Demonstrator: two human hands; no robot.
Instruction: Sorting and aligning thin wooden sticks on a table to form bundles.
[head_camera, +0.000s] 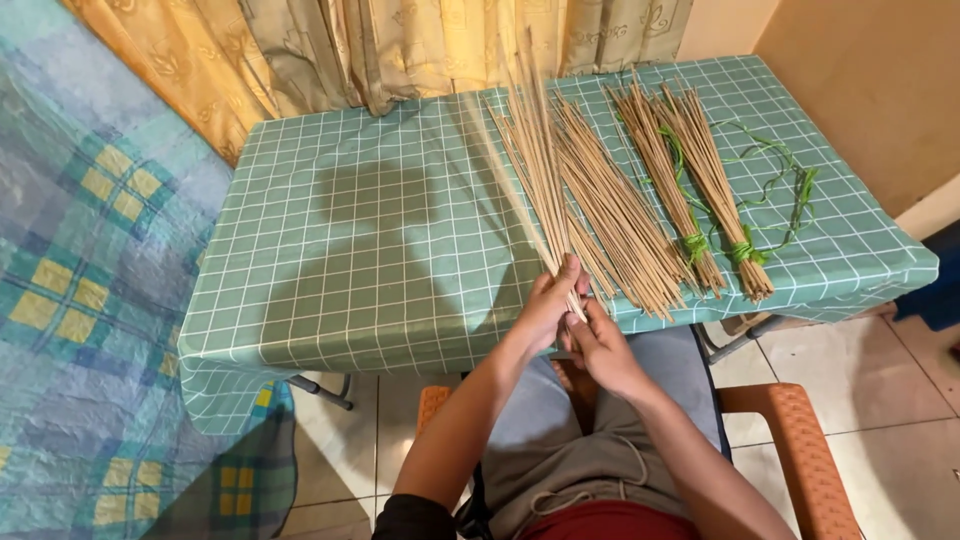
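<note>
At the table's six o'clock edge, the left hand is clamped around a fan of thin sticks pointing toward twelve o'clock. The right hand, touching it at four o'clock, pinches their lower ends. Loose sticks lie at two o'clock, then two green-tied bundles.

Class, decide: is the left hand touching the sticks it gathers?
Touching. The head view shows the left hand wrapped around the lower ends of the handful of sticks.

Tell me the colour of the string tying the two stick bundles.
Green string, knotted around both tied bundles; seen in the head view.
</note>
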